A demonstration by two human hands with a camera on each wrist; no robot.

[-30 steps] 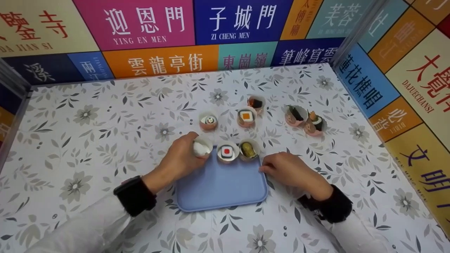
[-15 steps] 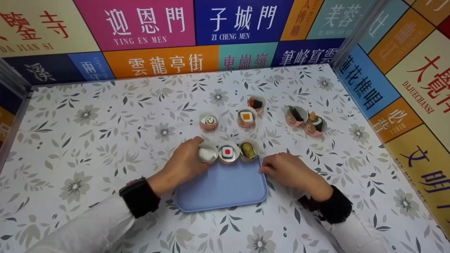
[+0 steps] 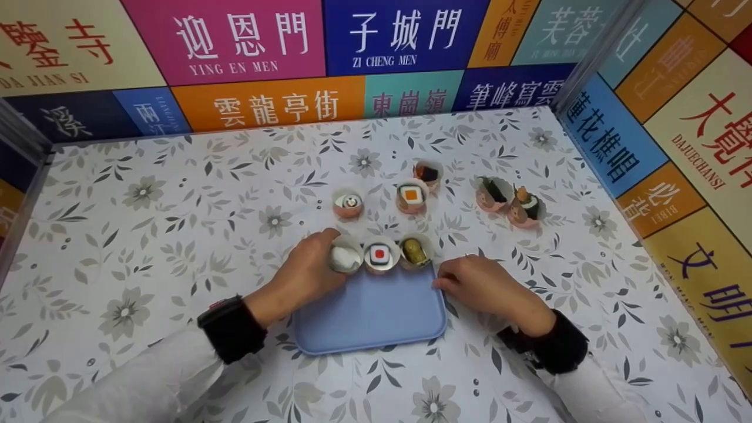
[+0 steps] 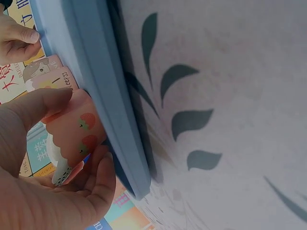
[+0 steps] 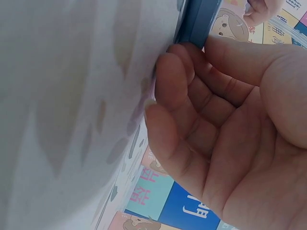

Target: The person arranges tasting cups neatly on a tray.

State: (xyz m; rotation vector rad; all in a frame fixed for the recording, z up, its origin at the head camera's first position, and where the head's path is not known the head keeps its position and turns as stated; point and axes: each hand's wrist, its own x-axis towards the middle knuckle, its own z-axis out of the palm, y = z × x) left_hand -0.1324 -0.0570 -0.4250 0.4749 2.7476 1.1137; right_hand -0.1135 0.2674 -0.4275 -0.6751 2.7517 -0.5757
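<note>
My left hand (image 3: 305,273) grips a small paper baking cup (image 3: 346,257) with a white piece inside, at the far left corner of the blue tray (image 3: 376,317). In the left wrist view that cup (image 4: 79,127) is pink with strawberries, between thumb and fingers. Beside it along the tray's far edge stand a cup with a red-centred sushi roll (image 3: 380,255) and one with a green-brown piece (image 3: 416,251). My right hand (image 3: 484,285) pinches the tray's right rim; in the right wrist view thumb and curled fingers meet at the tray edge (image 5: 199,24).
Beyond the tray stand a cup with a white roll (image 3: 348,202), an orange-centred one (image 3: 411,195) and a dark-topped one (image 3: 427,173). Two cups with dark rolls, one here (image 3: 492,194) and one here beside it (image 3: 526,207), sit farther right. Printed panels (image 3: 252,41) wall the flowered table (image 3: 176,235).
My left hand has slid its cup slightly right and nearer me, up against the red-centred roll's cup, then held still. The right hand has stayed on the tray's rim.
</note>
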